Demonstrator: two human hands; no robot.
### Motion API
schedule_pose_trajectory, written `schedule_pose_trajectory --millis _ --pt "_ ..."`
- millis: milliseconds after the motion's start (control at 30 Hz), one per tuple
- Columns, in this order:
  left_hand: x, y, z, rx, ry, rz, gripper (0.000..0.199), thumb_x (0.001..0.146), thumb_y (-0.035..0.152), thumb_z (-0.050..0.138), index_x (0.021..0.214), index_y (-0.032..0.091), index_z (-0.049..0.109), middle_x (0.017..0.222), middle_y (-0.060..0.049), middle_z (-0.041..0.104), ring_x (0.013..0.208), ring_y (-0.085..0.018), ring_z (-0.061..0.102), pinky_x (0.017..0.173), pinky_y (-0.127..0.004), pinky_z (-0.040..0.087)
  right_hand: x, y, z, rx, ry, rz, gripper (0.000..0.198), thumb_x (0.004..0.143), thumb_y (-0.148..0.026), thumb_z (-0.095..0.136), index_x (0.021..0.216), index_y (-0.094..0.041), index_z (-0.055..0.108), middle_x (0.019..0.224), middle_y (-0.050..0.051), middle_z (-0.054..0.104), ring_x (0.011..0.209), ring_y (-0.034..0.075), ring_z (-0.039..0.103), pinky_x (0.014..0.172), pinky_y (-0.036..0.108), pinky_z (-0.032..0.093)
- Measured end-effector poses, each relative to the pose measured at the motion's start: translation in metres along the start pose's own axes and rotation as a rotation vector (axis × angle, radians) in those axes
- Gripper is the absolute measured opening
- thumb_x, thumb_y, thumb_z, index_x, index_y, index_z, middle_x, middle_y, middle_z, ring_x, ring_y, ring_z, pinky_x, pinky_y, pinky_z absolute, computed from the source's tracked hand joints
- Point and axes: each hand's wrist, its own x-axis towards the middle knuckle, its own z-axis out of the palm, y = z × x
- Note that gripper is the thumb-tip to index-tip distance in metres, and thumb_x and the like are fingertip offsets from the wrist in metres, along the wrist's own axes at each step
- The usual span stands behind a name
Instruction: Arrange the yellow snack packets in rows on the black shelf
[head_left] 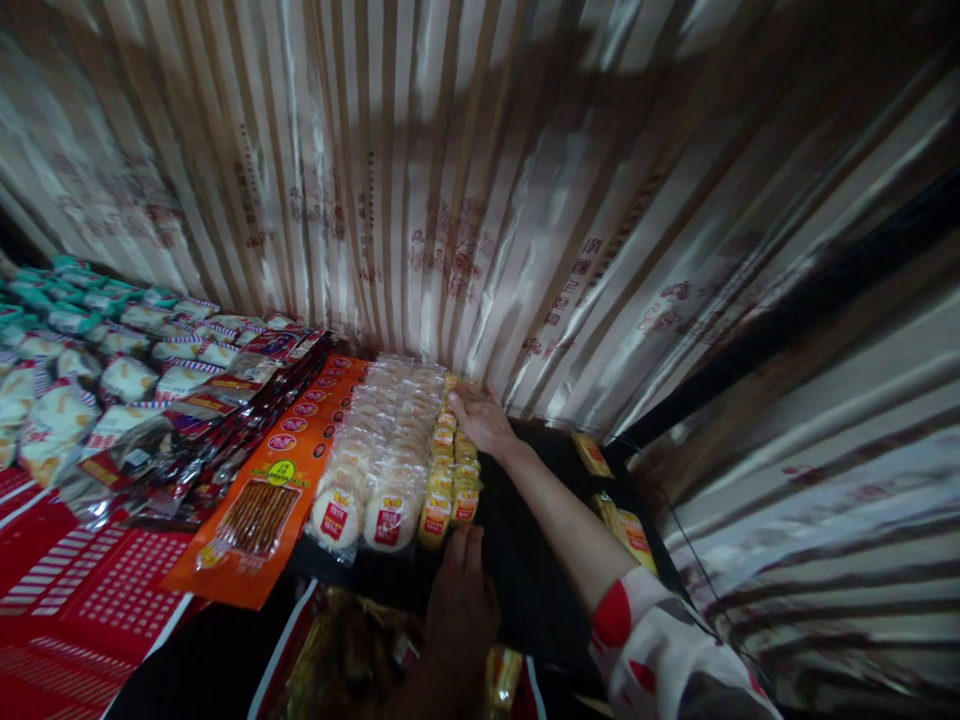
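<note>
Two rows of small yellow snack packets (450, 480) stand on a black tabletop (517, 560). My right hand (484, 420) reaches to their far end, with its thumb and fingers apart and touching the last packets. At the near end, my left hand (461, 595) is in shadow, its fingers stretched forward against or just short of the front packets. Left of these stand two rows of clear-wrapped white rice crackers (390, 510). An orange packet of brown snack sticks (262, 510) lies beside them.
Dark red snack bags (225, 410) and white bags (127, 375) lie further left, above a red plastic basket (97, 590). A bin of packets (345, 650) sits below my left hand. Loose yellow packets (634, 535) lie at the right. Pleated printed sheeting (465, 180) hangs behind.
</note>
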Motion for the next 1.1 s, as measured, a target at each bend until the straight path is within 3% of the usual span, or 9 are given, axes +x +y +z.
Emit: schedule_pose_trajectory --millis 167,367,600,833,1100 --pt "0.003 0.001 -0.005 -0.051 -0.066 -0.014 0.049 0.077 0.003 0.034 0.123 0.006 0.050 0.125 -0.017 0.053 0.121 -0.023 0.047 0.100 -0.038 0.044 -0.010 -0.006 0.008 -0.045 -0.013 -0.045 0.061 0.095 -0.043 0.008 0.131 -0.011 0.045 0.134 0.011 0.048 0.133 0.020 0.031 0.113 0.045 -0.001" --pt "0.006 0.004 -0.010 -0.085 -0.152 -0.062 0.051 0.075 0.004 0.036 0.124 0.004 0.049 0.127 -0.018 0.052 0.122 -0.024 0.046 0.102 -0.038 0.042 -0.016 -0.008 0.002 0.011 0.071 -0.004 0.058 0.095 -0.041 0.009 0.134 -0.011 0.040 0.141 0.009 0.039 0.135 0.018 0.026 0.113 0.044 0.003" --pt "0.004 0.002 -0.005 -0.091 -0.025 -0.019 0.047 0.077 0.004 0.034 0.121 0.005 0.051 0.122 -0.018 0.055 0.119 -0.023 0.049 0.099 -0.037 0.044 -0.051 -0.023 -0.006 0.037 0.083 -0.127 0.057 0.096 -0.040 0.010 0.127 -0.015 0.051 0.134 0.008 0.049 0.133 0.018 0.032 0.114 0.045 0.004" --pt "0.007 0.003 -0.010 -0.057 0.053 0.068 0.046 0.076 0.004 0.032 0.116 0.003 0.053 0.114 -0.018 0.059 0.112 -0.022 0.054 0.094 -0.035 0.048 -0.059 -0.029 0.001 -0.030 -0.033 -0.138 0.056 0.095 -0.042 0.011 0.129 -0.016 0.048 0.134 0.008 0.048 0.133 0.019 0.032 0.113 0.046 0.004" --pt "0.006 0.001 -0.007 -0.042 0.083 0.102 0.043 0.078 0.006 0.032 0.114 0.003 0.054 0.112 -0.018 0.060 0.111 -0.021 0.054 0.094 -0.034 0.048 -0.065 -0.032 -0.004 -0.004 0.055 -0.120 0.055 0.096 -0.041 0.013 0.129 -0.014 0.048 0.134 0.009 0.049 0.135 0.019 0.027 0.114 0.046 0.007"
